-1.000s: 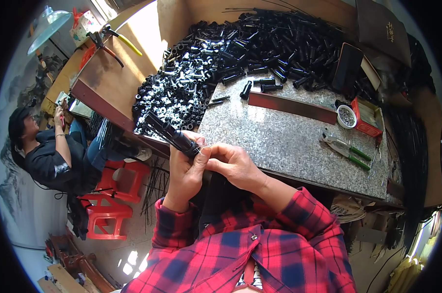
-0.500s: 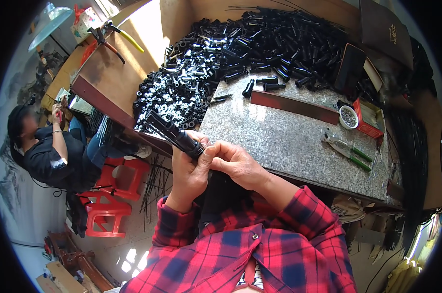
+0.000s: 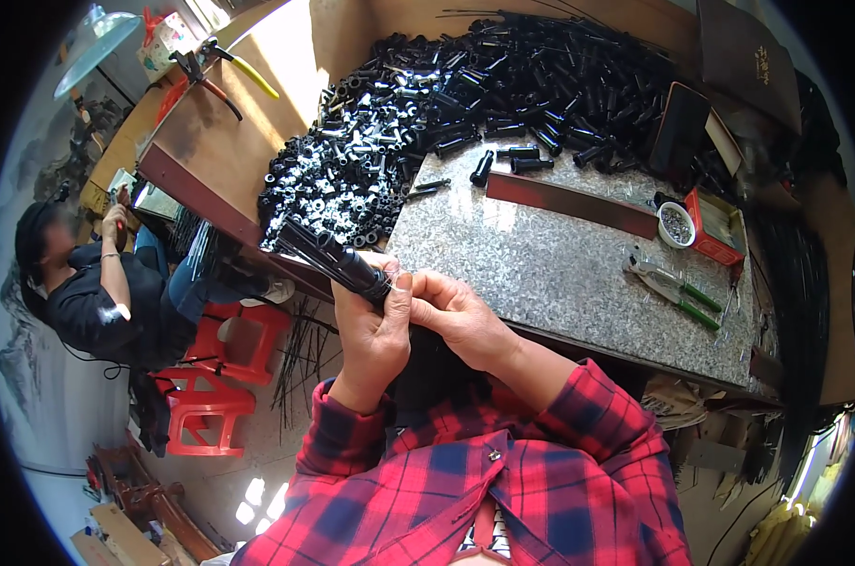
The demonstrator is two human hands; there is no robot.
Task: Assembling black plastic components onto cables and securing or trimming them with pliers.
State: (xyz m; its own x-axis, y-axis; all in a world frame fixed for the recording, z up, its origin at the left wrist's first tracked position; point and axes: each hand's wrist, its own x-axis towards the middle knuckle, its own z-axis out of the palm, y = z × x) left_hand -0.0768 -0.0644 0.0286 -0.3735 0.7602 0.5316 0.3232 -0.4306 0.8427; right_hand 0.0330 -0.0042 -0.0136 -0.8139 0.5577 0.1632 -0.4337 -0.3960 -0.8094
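Two red stools [image 3: 210, 403] and a speckled tabletop [image 3: 541, 259] flank the left hand [image 3: 371, 335].

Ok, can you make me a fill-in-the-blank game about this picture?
The left hand holds a tube-like part coloured ____.
The pliers on the speckled tabletop have ____ handles.
The small round bowl is coloured ____.
The stools on the floor are coloured ____.

Missing words: black; green; white; red.
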